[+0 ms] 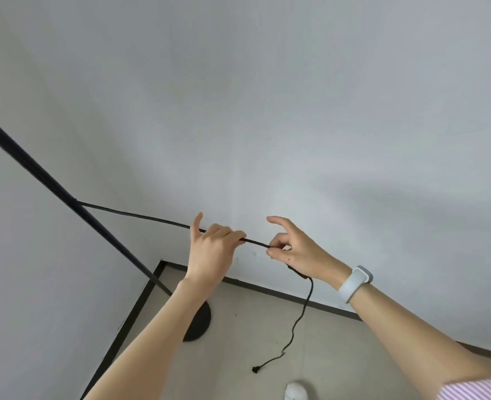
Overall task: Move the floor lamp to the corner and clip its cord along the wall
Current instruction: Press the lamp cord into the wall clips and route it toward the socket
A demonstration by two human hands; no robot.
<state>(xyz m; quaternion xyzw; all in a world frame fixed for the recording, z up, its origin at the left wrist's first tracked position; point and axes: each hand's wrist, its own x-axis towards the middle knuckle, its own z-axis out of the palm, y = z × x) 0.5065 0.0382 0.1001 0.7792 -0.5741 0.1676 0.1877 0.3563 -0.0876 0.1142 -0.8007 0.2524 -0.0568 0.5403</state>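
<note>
both hands are pinching the thin black lamp cord taut near the white wall's corner; clipping it needs a clip next.

Black cord, white wristband, pink-striped sleeve

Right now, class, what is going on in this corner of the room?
A person holds the lamp's black cord stretched between both hands against the white wall. The left hand and right hand each pinch it. The floor lamp already stands in the corner. The cord's loose end, with its plug, lies on the floor. No clip is visible.
</note>
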